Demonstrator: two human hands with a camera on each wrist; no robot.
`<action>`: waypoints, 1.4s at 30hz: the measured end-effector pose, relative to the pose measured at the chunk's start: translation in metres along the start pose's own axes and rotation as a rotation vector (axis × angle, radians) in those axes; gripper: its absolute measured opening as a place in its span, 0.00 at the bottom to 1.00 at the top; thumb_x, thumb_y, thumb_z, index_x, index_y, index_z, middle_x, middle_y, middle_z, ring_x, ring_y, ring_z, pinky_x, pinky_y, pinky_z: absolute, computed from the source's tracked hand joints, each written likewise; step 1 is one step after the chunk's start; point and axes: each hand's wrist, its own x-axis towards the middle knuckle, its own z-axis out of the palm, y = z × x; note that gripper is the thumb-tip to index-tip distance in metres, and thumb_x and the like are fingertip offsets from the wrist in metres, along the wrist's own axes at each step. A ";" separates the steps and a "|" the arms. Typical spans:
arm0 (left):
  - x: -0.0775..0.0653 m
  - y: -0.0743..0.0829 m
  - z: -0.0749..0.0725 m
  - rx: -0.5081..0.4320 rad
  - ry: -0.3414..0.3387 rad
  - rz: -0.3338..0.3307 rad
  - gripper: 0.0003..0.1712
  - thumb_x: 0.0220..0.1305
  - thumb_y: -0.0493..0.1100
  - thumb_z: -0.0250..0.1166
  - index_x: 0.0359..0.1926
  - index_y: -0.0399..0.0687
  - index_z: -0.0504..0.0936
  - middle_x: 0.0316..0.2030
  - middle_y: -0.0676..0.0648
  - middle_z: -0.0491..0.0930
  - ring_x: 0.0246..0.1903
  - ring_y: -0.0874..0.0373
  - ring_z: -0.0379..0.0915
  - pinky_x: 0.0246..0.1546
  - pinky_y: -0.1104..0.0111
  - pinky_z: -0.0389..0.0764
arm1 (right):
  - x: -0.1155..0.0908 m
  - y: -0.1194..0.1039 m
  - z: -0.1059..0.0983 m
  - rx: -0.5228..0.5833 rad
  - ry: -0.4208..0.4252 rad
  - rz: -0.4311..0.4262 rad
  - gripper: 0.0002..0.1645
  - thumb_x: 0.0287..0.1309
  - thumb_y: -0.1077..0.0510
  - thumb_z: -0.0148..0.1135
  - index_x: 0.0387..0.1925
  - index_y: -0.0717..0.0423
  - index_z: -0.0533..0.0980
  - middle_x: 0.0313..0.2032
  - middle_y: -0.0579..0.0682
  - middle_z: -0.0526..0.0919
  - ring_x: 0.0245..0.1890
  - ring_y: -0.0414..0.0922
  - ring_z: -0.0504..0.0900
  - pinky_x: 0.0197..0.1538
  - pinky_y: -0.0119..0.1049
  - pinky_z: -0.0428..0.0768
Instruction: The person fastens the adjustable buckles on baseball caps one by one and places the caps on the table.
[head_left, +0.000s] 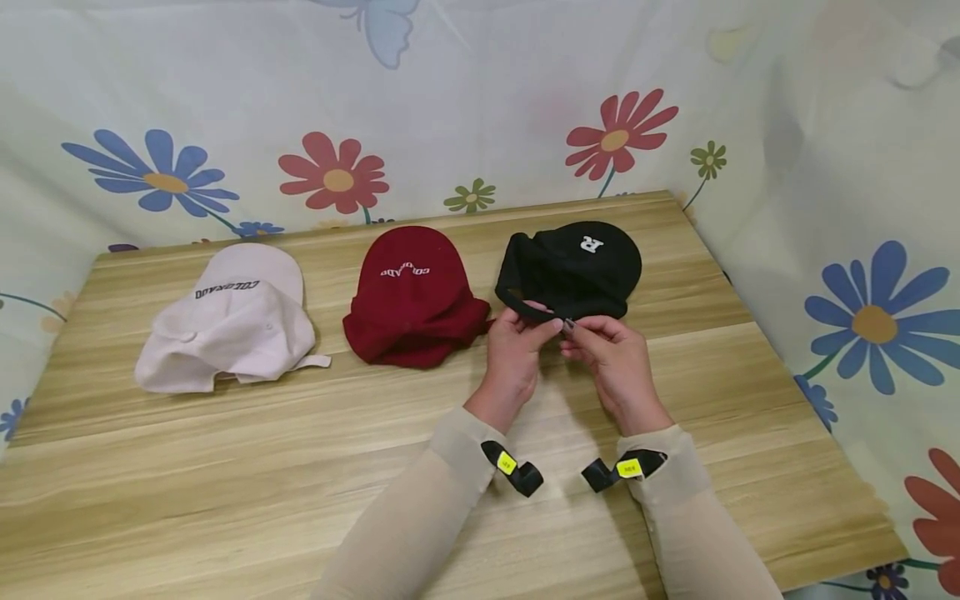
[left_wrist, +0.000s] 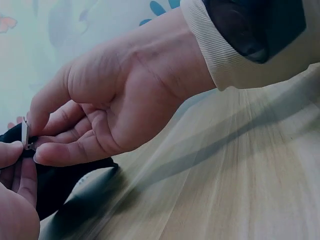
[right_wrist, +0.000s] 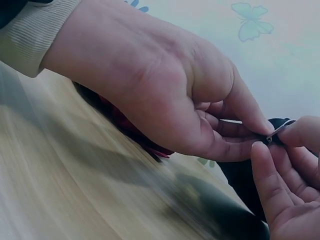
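A black baseball cap (head_left: 558, 271) with a white letter R lies at the right of the table, its back strap turned towards me. My left hand (head_left: 513, 362) pinches that strap between thumb and fingers. Facing it, my right hand (head_left: 618, 367) pinches the small metal buckle (left_wrist: 25, 134) on the strap, thumb on its raised flap. Thumbs and fingertips of both hands meet closely there. In the right wrist view the buckle (right_wrist: 279, 129) is tilted up, and fingers cover part of the strap. The dark cloth of the cap (right_wrist: 245, 185) hangs below the hands.
A dark red cap (head_left: 412, 292) with small lettering lies just left of the black one. Further left is a pale pinkish cap (head_left: 240, 325), its strap end sticking out. All are on a wood-grain table (head_left: 262, 475) against a flower-printed cloth (head_left: 480, 100).
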 end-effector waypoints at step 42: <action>0.008 0.013 -0.007 -0.286 0.032 -0.166 0.07 0.71 0.37 0.56 0.32 0.47 0.73 0.32 0.46 0.84 0.31 0.56 0.83 0.42 0.60 0.86 | 0.000 -0.001 -0.003 0.071 -0.086 -0.045 0.12 0.65 0.73 0.44 0.30 0.58 0.71 0.32 0.51 0.78 0.26 0.42 0.85 0.35 0.32 0.86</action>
